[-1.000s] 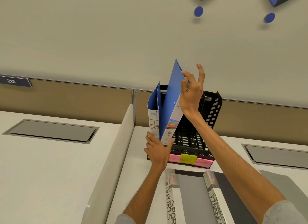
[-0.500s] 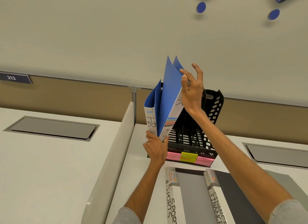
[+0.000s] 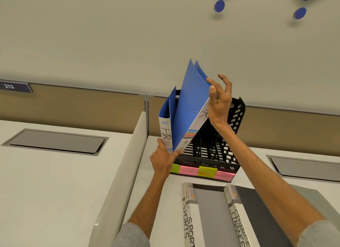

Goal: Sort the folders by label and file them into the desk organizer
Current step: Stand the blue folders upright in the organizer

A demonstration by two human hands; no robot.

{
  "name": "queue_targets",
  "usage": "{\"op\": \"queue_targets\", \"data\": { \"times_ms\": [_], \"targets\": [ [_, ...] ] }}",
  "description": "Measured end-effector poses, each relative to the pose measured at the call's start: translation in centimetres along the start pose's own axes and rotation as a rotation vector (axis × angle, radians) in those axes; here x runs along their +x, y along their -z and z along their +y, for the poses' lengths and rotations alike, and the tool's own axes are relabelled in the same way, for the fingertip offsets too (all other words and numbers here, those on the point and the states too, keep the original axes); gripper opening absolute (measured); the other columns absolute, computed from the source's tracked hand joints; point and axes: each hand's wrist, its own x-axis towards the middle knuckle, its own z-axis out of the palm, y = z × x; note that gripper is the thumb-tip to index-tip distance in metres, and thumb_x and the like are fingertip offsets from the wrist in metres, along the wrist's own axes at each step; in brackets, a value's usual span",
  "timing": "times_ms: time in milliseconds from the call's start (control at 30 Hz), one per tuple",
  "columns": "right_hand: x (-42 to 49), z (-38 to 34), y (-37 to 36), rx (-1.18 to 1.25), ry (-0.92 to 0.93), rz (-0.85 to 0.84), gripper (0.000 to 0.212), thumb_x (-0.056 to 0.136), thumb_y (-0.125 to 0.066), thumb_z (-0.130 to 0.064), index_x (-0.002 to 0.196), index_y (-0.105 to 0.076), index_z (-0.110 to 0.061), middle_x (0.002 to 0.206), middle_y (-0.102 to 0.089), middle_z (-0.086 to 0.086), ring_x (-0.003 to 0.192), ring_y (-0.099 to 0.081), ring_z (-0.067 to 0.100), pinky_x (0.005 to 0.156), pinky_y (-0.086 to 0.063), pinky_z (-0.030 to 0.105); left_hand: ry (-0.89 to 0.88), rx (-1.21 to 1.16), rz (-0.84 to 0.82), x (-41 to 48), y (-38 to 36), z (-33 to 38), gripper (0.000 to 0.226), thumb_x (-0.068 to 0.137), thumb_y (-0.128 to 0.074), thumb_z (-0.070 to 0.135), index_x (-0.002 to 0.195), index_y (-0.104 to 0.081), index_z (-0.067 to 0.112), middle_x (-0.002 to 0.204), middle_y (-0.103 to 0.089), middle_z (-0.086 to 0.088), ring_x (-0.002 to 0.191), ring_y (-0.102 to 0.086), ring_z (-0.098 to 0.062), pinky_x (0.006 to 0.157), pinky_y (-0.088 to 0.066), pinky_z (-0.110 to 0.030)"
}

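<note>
A black slotted desk organizer [image 3: 237,118] stands at the back of the desk, with green and pink labels [image 3: 206,171] along its front. One blue folder marked HR [image 3: 166,129] stands upright in its leftmost slot. A second blue folder [image 3: 189,107] leans tilted beside it, its lower corner at the slot's front. My right hand [image 3: 219,99] holds this folder's upper spine edge between thumb and fingers. My left hand [image 3: 162,159] grips the bottom corners of both folders. A grey folder marked SPORTS [image 3: 207,213] and a darker one marked FINANCE [image 3: 257,215] lie flat in front.
A low grey divider panel [image 3: 119,173] runs along the desk's left side. Closed cable hatches [image 3: 55,141] sit in the left desk, and another [image 3: 305,166] at the right. A tan partition [image 3: 82,103] and the wall stand behind the organizer.
The tilted blue folder has slid lower and further left toward the HR folder. My right hand came down along its spine; my left hand stayed at the bottom corners.
</note>
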Motion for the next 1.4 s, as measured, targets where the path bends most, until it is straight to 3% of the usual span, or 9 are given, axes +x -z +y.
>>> {"op": "queue_targets", "data": {
  "times_ms": [233, 433, 533, 667, 767, 833, 967, 1200, 1400],
  "targets": [
    [-0.8, -0.4, -0.2, -0.063, -0.069, 0.018, 0.031, 0.102, -0.046, -0.019, 0.118, -0.068, -0.006, 0.138, -0.043, 0.014, 0.103, -0.059, 0.024, 0.073, -0.046, 0.012, -0.075, -0.068, -0.018, -1.6, -0.2, -1.0, 0.082, 0.075, -0.068, 0.064, 0.131, -0.033, 0.015, 0.134, -0.056, -0.006, 0.104, -0.066, -0.024, 0.078, -0.056, -0.035],
    [-0.8, -0.8, 0.3, -0.099, -0.138, -0.001, 0.033, 0.102, -0.045, -0.022, 0.123, -0.066, -0.007, 0.133, -0.05, 0.01, 0.101, -0.056, 0.009, 0.08, -0.053, 0.021, 0.06, -0.063, -0.103, -2.1, -1.0, 0.9, 0.122, 0.063, -0.067, 0.078, 0.148, -0.015, 0.007, 0.146, -0.04, -0.009, 0.117, -0.06, -0.03, 0.089, -0.053, -0.041],
    [-0.4, -2.0, 0.2, -0.159, -0.138, -0.157, 0.036, 0.103, -0.042, -0.028, 0.128, -0.064, -0.017, 0.131, -0.056, 0.002, 0.107, -0.054, 0.002, 0.089, -0.052, 0.028, 0.096, -0.11, -0.119, -2.2, -1.4, 1.4, 0.124, 0.063, -0.071, 0.074, 0.148, -0.01, 0.007, 0.147, -0.041, -0.011, 0.122, -0.056, -0.032, 0.095, -0.05, -0.044],
    [0.5, -4.4, -0.6, -0.252, -0.046, -0.531, 0.039, 0.103, -0.032, -0.046, 0.138, -0.05, -0.041, 0.16, -0.023, -0.007, 0.115, -0.05, 0.001, 0.082, -0.048, 0.02, 0.068, -0.134, -0.163, -2.3, -1.0, 0.4, 0.122, 0.066, -0.074, 0.067, 0.152, -0.008, 0.011, 0.153, -0.034, -0.008, 0.13, -0.05, -0.029, 0.1, -0.047, -0.044],
    [1.1, -6.0, -1.9, -0.302, -0.033, -0.731, 0.046, 0.104, -0.016, -0.05, 0.14, -0.045, -0.046, 0.161, -0.022, -0.004, 0.135, -0.043, 0.018, 0.105, -0.036, 0.04, -0.014, -0.228, -0.153, -2.2, -0.2, -0.2, 0.115, 0.069, -0.077, 0.059, 0.152, -0.009, 0.017, 0.153, -0.033, -0.003, 0.132, -0.046, -0.024, 0.101, -0.047, -0.043],
    [1.5, -6.8, -2.5, -0.263, -0.097, -0.787, 0.053, 0.104, -0.01, -0.05, 0.139, -0.049, -0.042, 0.161, -0.021, -0.003, 0.143, -0.032, 0.021, 0.113, -0.022, 0.046, -0.051, -0.276, -0.143, -1.8, 0.4, -0.2, 0.112, 0.071, -0.078, 0.056, 0.152, -0.01, 0.02, 0.152, -0.034, -0.002, 0.133, -0.044, -0.022, 0.102, -0.046, -0.041],
    [1.6, -7.3, -3.2, -0.26, -0.136, -0.822, 0.058, 0.104, -0.007, -0.048, 0.138, -0.052, -0.037, 0.16, -0.024, 0.0, 0.147, -0.023, 0.022, 0.118, -0.015, 0.055, -0.087, -0.307, -0.14, -1.1, 1.2, 0.0, 0.108, 0.072, -0.079, 0.052, 0.151, -0.012, 0.023, 0.148, -0.04, 0.001, 0.128, -0.05, -0.019, 0.098, -0.05, -0.037],
    [0.8, -6.5, -4.2, -0.256, -0.152, -0.75, 0.055, 0.103, -0.013, -0.051, 0.134, -0.056, -0.035, 0.158, -0.026, 0.003, 0.139, -0.036, 0.026, 0.114, -0.028, 0.055, -0.089, -0.337, -0.156, -1.4, 0.7, -0.3, 0.11, 0.072, -0.08, 0.049, 0.151, -0.007, 0.029, 0.151, -0.036, 0.004, 0.13, -0.048, -0.017, 0.099, -0.049, -0.038],
    [-4.6, -3.2, -3.7, -0.314, -0.212, -0.773, 0.048, 0.105, -0.016, -0.044, 0.141, -0.045, -0.033, 0.161, -0.016, 0.003, 0.141, -0.032, 0.032, 0.114, -0.024, 0.061, -0.073, -0.353, -0.153, -1.5, 0.3, -0.3, 0.116, 0.068, -0.082, 0.05, 0.153, -0.007, 0.026, 0.151, -0.039, 0.003, 0.131, -0.048, -0.018, 0.102, -0.047, -0.038]
  ]
}}
